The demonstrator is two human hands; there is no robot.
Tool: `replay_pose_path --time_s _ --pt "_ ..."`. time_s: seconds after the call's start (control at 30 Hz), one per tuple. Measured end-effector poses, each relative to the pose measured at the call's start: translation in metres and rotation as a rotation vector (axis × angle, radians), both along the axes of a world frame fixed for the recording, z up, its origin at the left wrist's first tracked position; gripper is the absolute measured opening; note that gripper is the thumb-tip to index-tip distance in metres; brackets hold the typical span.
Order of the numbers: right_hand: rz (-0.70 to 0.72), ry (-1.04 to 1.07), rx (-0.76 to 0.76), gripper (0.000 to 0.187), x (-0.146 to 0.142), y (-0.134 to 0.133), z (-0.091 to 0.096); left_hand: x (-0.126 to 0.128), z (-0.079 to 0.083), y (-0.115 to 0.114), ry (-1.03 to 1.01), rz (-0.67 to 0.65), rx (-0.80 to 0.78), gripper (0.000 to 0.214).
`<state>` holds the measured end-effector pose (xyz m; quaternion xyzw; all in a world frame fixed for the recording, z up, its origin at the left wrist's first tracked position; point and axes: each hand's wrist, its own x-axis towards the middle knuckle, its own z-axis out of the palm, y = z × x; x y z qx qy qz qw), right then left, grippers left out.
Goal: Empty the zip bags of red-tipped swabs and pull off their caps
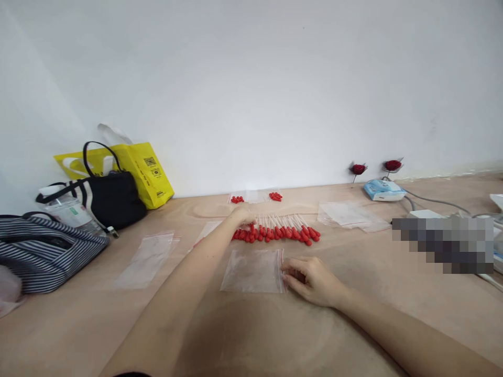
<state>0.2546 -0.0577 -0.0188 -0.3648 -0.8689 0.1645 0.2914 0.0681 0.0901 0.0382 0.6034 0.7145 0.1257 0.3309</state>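
Note:
My left hand point(242, 214) reaches over the left end of a row of red-tipped sticks point(283, 232). Its fingers are bent together down among the sticks, and what is between them is hidden. The sticks lie side by side, pale shafts pointing to the wall and red ends towards me. In front of them lies a clear zip bag point(253, 271), flat, its red-lined edge on the right. At that edge rests my right hand point(312, 280), thumb and fingers curved and apart, fingertips touching the bag.
Two small red bunches point(237, 199) point(275, 197) lie by the wall with clear bags. More zip bags point(349, 215) are at the right and more bags point(147, 259) at the left. A striped bag point(51, 254), black bag point(113, 199) and yellow bag point(151, 175) stand left; a tissue pack point(384, 190) sits right.

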Motion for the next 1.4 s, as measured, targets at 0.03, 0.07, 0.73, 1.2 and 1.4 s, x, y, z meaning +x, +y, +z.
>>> replay_pose_path --time_s 0.03,0.07,0.73,1.2,1.4 --pt "0.003 -0.002 0.001 0.013 0.0 0.0 0.0 0.0 0.001 0.0 0.009 0.007 -0.02 0.03" --pt "0.005 -0.002 0.001 0.013 0.0 0.0 0.001 0.0 0.002 -0.001 0.015 0.015 -0.04 0.03" --pt "0.004 -0.048 0.022 0.013 0.0 -0.002 0.003 0.011 0.005 -0.028 0.28 -0.148 0.33 0.022" --pt "0.024 0.068 0.041 0.02 -0.011 -0.002 -0.001 -0.034 -0.052 -0.163 0.175 -0.731 0.676 0.052" --pt "0.058 0.125 -0.043 0.032 -0.013 -0.008 -0.002 -0.056 -0.037 -0.17 0.196 -0.557 0.791 0.036"
